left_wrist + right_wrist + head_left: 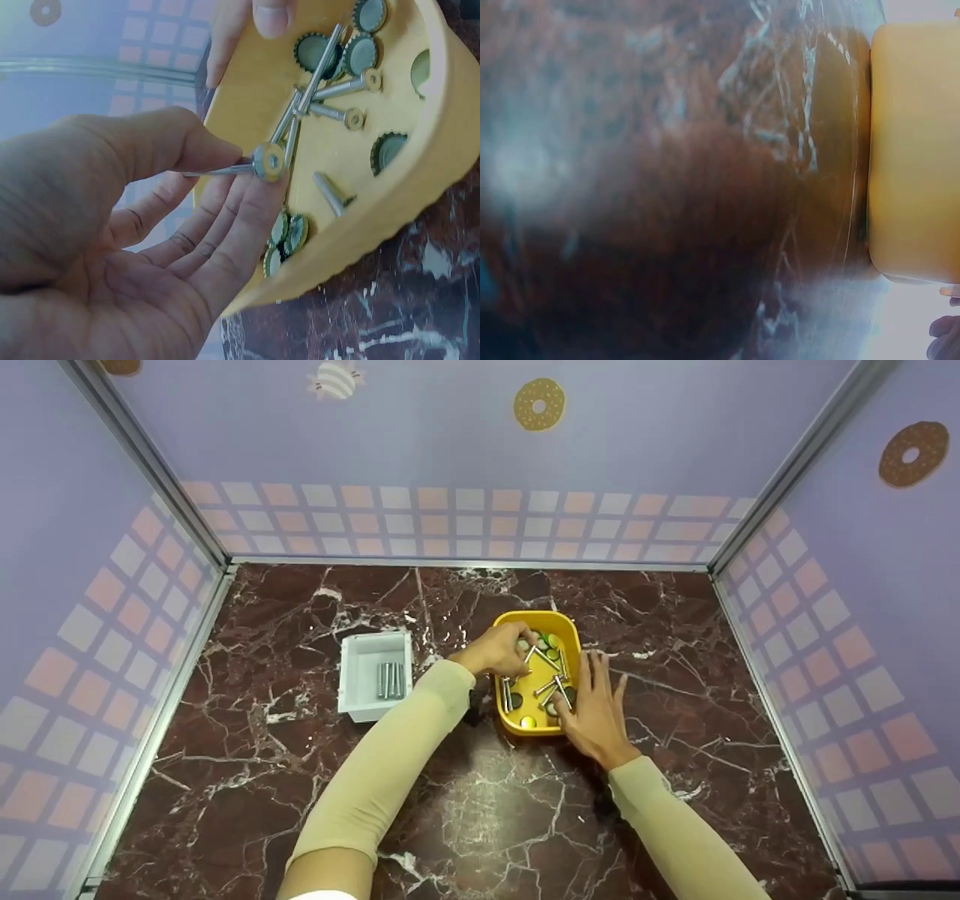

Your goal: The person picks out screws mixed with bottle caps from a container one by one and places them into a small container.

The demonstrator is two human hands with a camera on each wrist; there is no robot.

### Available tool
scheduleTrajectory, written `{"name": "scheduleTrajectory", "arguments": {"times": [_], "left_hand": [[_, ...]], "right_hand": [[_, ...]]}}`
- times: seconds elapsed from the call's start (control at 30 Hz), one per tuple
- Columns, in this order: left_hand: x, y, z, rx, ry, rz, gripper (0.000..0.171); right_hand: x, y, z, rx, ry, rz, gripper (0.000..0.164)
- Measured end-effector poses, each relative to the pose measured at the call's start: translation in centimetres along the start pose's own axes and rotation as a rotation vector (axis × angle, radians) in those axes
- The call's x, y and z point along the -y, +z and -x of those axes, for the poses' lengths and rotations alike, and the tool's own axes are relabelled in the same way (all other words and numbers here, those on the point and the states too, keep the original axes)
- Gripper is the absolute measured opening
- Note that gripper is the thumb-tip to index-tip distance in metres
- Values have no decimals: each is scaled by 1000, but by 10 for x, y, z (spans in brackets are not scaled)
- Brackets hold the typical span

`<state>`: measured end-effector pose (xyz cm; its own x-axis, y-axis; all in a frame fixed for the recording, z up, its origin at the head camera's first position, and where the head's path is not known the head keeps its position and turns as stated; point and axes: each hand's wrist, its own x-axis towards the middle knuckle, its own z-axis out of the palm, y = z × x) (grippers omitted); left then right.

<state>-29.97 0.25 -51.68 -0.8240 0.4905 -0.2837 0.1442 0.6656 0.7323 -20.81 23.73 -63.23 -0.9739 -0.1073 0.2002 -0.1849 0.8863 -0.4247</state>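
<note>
My left hand (504,649) is over the left side of a yellow tub (574,649), pinching a metal bolt (268,162) between thumb and fingers. The bolt's round socket head shows in the left wrist view. Several more bolts (551,686) lie loose in the tub among crown bottle caps (315,54), some dark green, some with pale insides. My right hand (600,712) rests against the tub's right wall with its fingers straight and spread outside and the thumb over the rim. The right wrist view shows only the tub's outer side (915,150) and part of some fingers.
Left of the tub stands a white bin (356,679) with several bolts (390,680) laid side by side in it. Both containers sit on a dark red marbled surface (480,810). Patterned panels (450,450) close off the back and both sides.
</note>
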Motion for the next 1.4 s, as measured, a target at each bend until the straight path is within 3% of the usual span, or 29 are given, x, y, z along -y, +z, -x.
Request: {"name": "scheduleTrajectory", "arguments": {"times": [0.2,0.37,0.5,0.9,1.4], "left_hand": [[7,-12,12,-13,-14,113,57],[17,-22,17,4,23,124,58],[25,-30,24,2,11,155,59],[45,-60,51,-57,-18,179,64],[85,-85,89,-173,-79,224,61]], "right_hand": [[0,0,0,7,7,0,95],[0,1,0,4,12,-4,95],[0,1,1,2,12,-9,95],[-1,1,2,-18,-5,-10,95],[1,-1,2,4,12,0,95]]}}
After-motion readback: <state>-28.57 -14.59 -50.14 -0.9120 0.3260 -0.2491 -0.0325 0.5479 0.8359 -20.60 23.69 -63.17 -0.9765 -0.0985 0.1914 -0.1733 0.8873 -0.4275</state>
